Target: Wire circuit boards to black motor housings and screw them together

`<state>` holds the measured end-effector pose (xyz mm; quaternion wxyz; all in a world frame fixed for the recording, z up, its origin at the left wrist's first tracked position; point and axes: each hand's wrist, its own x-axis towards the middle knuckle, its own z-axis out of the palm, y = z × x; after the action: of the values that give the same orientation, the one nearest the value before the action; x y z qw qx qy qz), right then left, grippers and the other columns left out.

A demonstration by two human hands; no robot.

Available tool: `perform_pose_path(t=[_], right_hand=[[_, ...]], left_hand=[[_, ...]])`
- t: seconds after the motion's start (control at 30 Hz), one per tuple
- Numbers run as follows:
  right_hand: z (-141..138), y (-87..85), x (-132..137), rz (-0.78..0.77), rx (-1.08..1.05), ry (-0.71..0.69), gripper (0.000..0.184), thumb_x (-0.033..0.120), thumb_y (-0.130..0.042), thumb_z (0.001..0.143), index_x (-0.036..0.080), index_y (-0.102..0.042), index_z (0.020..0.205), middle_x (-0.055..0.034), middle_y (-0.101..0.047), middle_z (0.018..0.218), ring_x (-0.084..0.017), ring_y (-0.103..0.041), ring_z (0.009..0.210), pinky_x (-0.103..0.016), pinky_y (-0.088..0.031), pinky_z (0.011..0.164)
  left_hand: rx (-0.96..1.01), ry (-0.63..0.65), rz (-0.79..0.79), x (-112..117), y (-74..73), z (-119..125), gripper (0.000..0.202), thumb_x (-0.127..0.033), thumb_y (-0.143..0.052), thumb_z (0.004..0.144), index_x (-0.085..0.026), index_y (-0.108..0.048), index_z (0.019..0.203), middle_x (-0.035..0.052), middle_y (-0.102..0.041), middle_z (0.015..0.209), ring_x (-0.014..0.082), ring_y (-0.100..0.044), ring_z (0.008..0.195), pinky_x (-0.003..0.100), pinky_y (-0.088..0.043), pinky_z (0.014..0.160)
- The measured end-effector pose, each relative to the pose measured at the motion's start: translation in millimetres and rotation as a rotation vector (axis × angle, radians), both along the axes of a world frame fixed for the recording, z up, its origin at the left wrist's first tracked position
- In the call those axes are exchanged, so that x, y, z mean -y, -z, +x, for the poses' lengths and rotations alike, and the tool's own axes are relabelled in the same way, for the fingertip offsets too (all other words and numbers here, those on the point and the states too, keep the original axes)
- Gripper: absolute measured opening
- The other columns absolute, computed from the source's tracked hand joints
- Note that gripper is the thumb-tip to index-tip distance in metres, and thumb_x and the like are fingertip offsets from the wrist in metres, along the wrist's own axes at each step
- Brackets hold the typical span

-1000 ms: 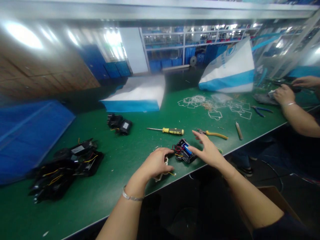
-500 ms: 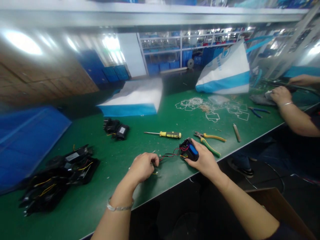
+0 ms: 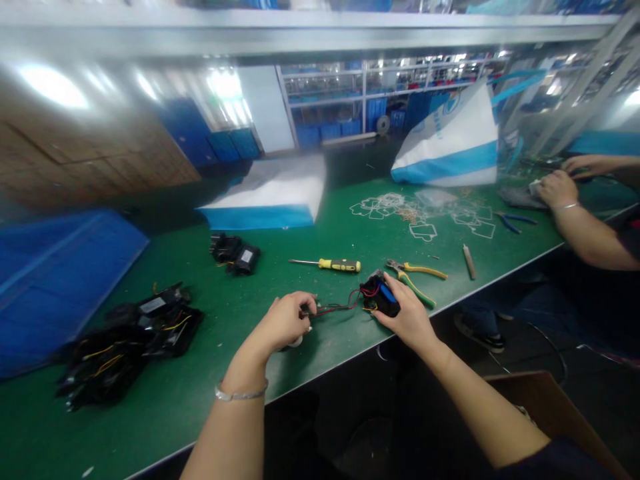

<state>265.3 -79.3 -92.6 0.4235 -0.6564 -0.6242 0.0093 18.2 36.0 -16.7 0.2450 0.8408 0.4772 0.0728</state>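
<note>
My right hand (image 3: 407, 313) grips the right side of a small black housing (image 3: 373, 303) with a blue cylindrical battery-like part (image 3: 386, 291) in it. Red and black wires (image 3: 340, 307) run from the housing leftward to my left hand (image 3: 289, 321), whose fingers are closed on their far end. What hangs below those fingers is mostly hidden by the hand. Just above lies a screwdriver (image 3: 340, 265) with a yellow and black handle. Cutting pliers (image 3: 413, 277) with yellow and green handles rest beyond my right hand.
Several black housings with yellow wires (image 3: 135, 333) lie at left, others (image 3: 235, 255) nearer the middle. White wire loops (image 3: 423, 231), blue-handled pliers (image 3: 513, 221) and a stick-like tool (image 3: 469, 262) lie rightward. White-blue bags (image 3: 450, 157) stand behind. A co-worker's hands (image 3: 560, 190) work at far right.
My left hand has risen slightly, and the wires now run straighter between my hands. My right hand stays on the housing. The whole view has shifted a little.
</note>
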Motion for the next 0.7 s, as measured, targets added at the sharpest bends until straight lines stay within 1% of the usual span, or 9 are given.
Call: perform_pose_path(t=[0.07,0.13,0.17,0.27,0.33,0.4,0.5,0.6,0.7], right_hand=[[-2.8,0.6,-0.6,0.027,-0.013,0.0,0.079,0.026,-0.069,0.074,0.022,-0.032,0.143,-0.0067,-0.046,0.138,-0.024,-0.042,0.127,-0.041,-0.033,0.11],[-5.3,1.1,-2.2,0.043,-0.02,0.004,0.078,0.025,-0.068,0.075,0.023,-0.032,0.143,-0.0066,-0.046,0.138,-0.024,-0.042,0.127,-0.041,-0.033,0.11],[-6.3,1.4,-3.1,0.046,-0.022,0.002,0.077,0.025,-0.068,0.075,0.023,-0.032,0.143,-0.0068,-0.046,0.138,-0.024,-0.042,0.127,-0.041,-0.034,0.11],[-7.8,2.3,-5.0,0.055,-0.024,-0.011,0.076,0.024,-0.067,0.076,0.023,-0.032,0.143,-0.0074,-0.045,0.139,-0.025,-0.042,0.127,-0.042,-0.035,0.109],[-8.1,2.5,-5.2,0.058,-0.025,-0.017,0.076,0.024,-0.066,0.076,0.023,-0.032,0.143,-0.0074,-0.045,0.139,-0.024,-0.042,0.127,-0.042,-0.035,0.109],[-8.7,2.1,-4.8,0.054,-0.029,-0.016,0.075,0.023,-0.066,0.077,0.023,-0.032,0.143,-0.0077,-0.044,0.139,-0.024,-0.042,0.127,-0.041,-0.035,0.109],[-10.6,0.7,-4.8,0.039,-0.037,0.007,0.073,0.024,-0.064,0.078,0.023,-0.031,0.143,-0.0089,-0.044,0.139,-0.025,-0.042,0.127,-0.043,-0.036,0.108],[-12.8,0.4,-5.7,0.037,-0.029,0.029,0.072,0.025,-0.064,0.079,0.022,-0.031,0.143,-0.0099,-0.045,0.138,-0.026,-0.043,0.127,-0.044,-0.037,0.107],[-13.7,1.6,-6.2,0.043,-0.02,0.038,0.072,0.026,-0.064,0.079,0.021,-0.032,0.143,-0.0103,-0.045,0.137,-0.025,-0.043,0.126,-0.043,-0.036,0.107]], left_hand=[[0.125,0.013,0.092,5.2,-1.6,13.1,0.024,-0.016,-0.054,0.072,-0.025,-0.062,0.092,0.0015,-0.064,0.114,0.0184,-0.062,0.095,0.035,-0.045,0.093],[0.222,0.002,0.194,12.4,-1.1,31.9,0.026,-0.024,-0.051,0.08,-0.025,-0.06,0.105,0.0028,-0.063,0.116,0.0188,-0.059,0.103,0.034,-0.043,0.096],[0.249,0.018,0.223,16.4,0.3,42.7,0.028,-0.028,-0.05,0.084,-0.025,-0.059,0.11,0.0033,-0.062,0.117,0.0188,-0.058,0.107,0.033,-0.043,0.097],[0.248,0.088,0.233,26.6,8.6,73.8,0.035,-0.035,-0.043,0.09,-0.024,-0.054,0.121,0.0051,-0.06,0.124,0.0192,-0.055,0.114,0.032,-0.042,0.098],[0.182,0.066,0.207,29.6,14.9,87.3,0.038,-0.039,-0.041,0.091,-0.024,-0.053,0.123,0.007,-0.062,0.12,0.0213,-0.058,0.109,0.033,-0.044,0.093],[0.119,0.022,0.162,29.4,19.3,93.0,0.041,-0.045,-0.04,0.091,-0.025,-0.053,0.124,0.0083,-0.066,0.111,0.023,-0.062,0.099,0.033,-0.046,0.085],[0.108,-0.008,0.107,27.3,20.6,91.0,0.047,-0.054,-0.044,0.086,-0.026,-0.054,0.123,0.008,-0.069,0.102,0.0224,-0.064,0.088,0.03,-0.046,0.076],[0.111,-0.017,0.081,27.8,17.3,86.9,0.046,-0.053,-0.053,0.082,-0.024,-0.059,0.118,0.007,-0.07,0.094,0.0209,-0.064,0.085,0.028,-0.044,0.075],[0.079,-0.058,0.116,30.8,12.9,86.3,0.04,-0.051,-0.055,0.081,-0.024,-0.064,0.11,0.0079,-0.07,0.094,0.0215,-0.063,0.086,0.029,-0.044,0.076]])
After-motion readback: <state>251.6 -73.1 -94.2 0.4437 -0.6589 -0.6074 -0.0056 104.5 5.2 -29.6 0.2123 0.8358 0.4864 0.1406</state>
